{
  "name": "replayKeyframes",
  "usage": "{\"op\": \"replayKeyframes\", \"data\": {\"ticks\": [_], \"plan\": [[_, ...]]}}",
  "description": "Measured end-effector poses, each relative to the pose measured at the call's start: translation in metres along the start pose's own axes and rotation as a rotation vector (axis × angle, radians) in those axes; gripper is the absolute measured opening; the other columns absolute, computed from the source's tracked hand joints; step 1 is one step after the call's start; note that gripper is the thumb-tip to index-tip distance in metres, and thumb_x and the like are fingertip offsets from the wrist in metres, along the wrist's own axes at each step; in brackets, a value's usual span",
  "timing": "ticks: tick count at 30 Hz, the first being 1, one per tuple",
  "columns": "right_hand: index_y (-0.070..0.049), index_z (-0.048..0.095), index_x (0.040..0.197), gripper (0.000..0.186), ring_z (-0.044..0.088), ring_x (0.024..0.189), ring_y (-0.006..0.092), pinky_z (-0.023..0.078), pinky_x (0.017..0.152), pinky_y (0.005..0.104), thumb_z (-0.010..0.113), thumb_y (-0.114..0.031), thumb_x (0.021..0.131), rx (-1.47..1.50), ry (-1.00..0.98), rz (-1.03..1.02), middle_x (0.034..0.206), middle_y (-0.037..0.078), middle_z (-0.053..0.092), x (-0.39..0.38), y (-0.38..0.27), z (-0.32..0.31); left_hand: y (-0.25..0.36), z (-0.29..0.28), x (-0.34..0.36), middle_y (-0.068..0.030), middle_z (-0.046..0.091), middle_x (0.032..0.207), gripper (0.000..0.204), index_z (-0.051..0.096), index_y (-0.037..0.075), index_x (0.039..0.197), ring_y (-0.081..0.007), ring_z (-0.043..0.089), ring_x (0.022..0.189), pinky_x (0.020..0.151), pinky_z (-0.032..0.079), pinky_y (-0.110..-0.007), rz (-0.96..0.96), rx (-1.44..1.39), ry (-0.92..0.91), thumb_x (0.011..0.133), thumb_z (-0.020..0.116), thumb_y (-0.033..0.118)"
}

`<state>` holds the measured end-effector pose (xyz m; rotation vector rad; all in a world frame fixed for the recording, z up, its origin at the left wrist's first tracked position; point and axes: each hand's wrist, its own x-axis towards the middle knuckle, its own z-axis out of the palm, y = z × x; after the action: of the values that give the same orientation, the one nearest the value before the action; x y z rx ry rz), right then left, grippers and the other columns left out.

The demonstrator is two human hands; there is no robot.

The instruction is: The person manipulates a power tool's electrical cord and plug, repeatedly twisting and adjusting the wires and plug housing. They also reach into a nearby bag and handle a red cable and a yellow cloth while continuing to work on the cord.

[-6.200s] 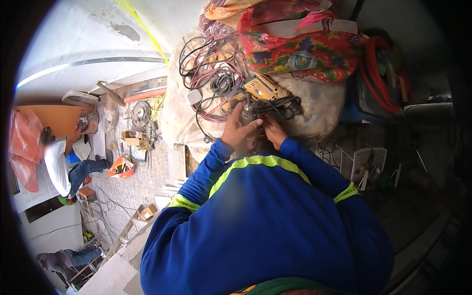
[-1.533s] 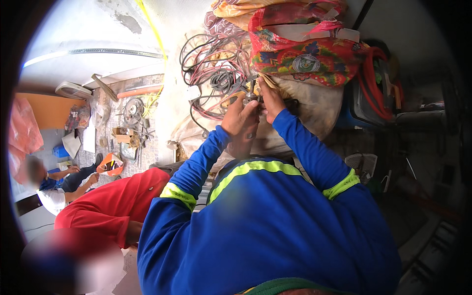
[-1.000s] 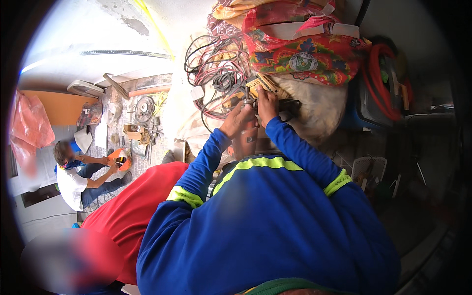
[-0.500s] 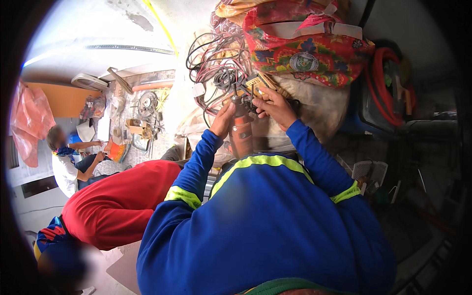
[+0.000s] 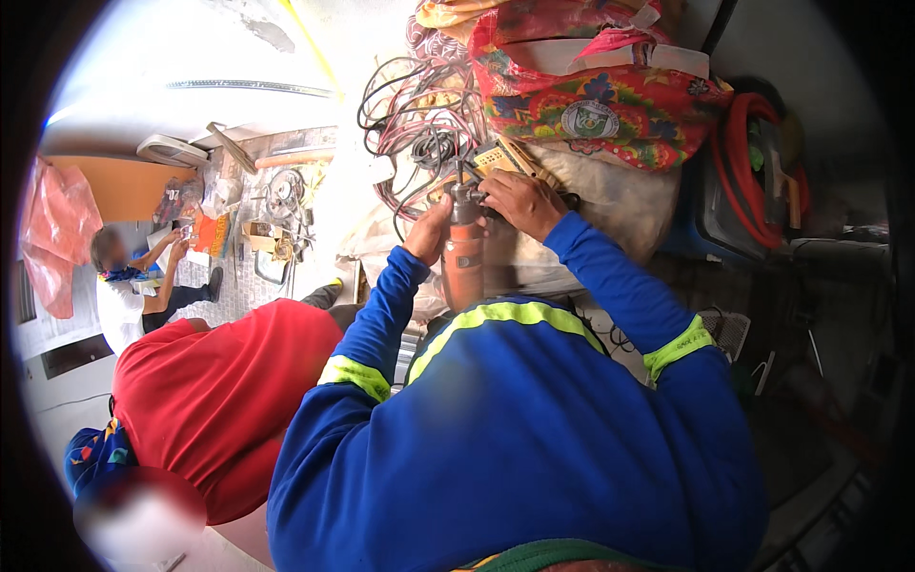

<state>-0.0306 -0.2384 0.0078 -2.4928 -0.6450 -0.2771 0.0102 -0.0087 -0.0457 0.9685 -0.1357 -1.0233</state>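
An orange power tool (image 5: 463,262) with a dark metal head stands out between my hands, a spindle pointing away from me. My left hand (image 5: 429,229) grips its left side just below the head. My right hand (image 5: 524,200) is closed at the right of the head, fingertips curled on it, partly hiding what they touch. Just beyond lie a yellow tool (image 5: 505,160) and tangled black and red cords (image 5: 405,105) on a dusty pale cloth (image 5: 629,224).
A red floral bag (image 5: 620,119) and red hose (image 5: 748,172) lie beyond and right. A co-worker in red (image 5: 219,400) bends close at my left. Another person in white (image 5: 129,310) sits farther left, near scattered tools, an orange board (image 5: 119,191) and boxes.
My right hand has shifted from upright alongside the tool to reach across from the right, showing more orange body. The co-worker in red came in at left; the person in white raised both hands.
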Motion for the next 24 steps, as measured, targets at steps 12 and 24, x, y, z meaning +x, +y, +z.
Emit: {"op": "replayKeyframes", "data": {"ticks": [12, 24], "plan": [[-0.003, 0.055, 0.103, 0.025, 0.055, 0.057, 0.0102, 0.046, 0.055, 0.0292, 0.047, -0.027, 0.103, 0.607, 0.07, 0.758, 0.073, 0.004, 0.059, -0.017, -0.019, 0.019, 0.004, 0.016, -0.009, -0.014, 0.064, 0.118, 0.044, 0.046, 0.002, 0.135, -0.0277, 0.065, 0.105, 0.094, 0.05, -0.039, 0.113, -0.114, 0.098, 0.1, 0.054, 0.028], [-0.007, 0.05, 0.09, 0.027, 0.053, 0.059, 0.0134, 0.043, 0.056, 0.0304, 0.048, -0.031, 0.102, 0.975, 0.05, 0.794, 0.07, 0.002, 0.061, -0.017, -0.028, 0.032, -0.004, 0.019, -0.004, -0.0108, 0.063, 0.122, 0.043, 0.045, 0.003, 0.135, -0.0209, 0.063, 0.103, 0.089, 0.053, -0.036, 0.145, 0.3, 0.301, 0.097, 0.059, 0.02]]}}
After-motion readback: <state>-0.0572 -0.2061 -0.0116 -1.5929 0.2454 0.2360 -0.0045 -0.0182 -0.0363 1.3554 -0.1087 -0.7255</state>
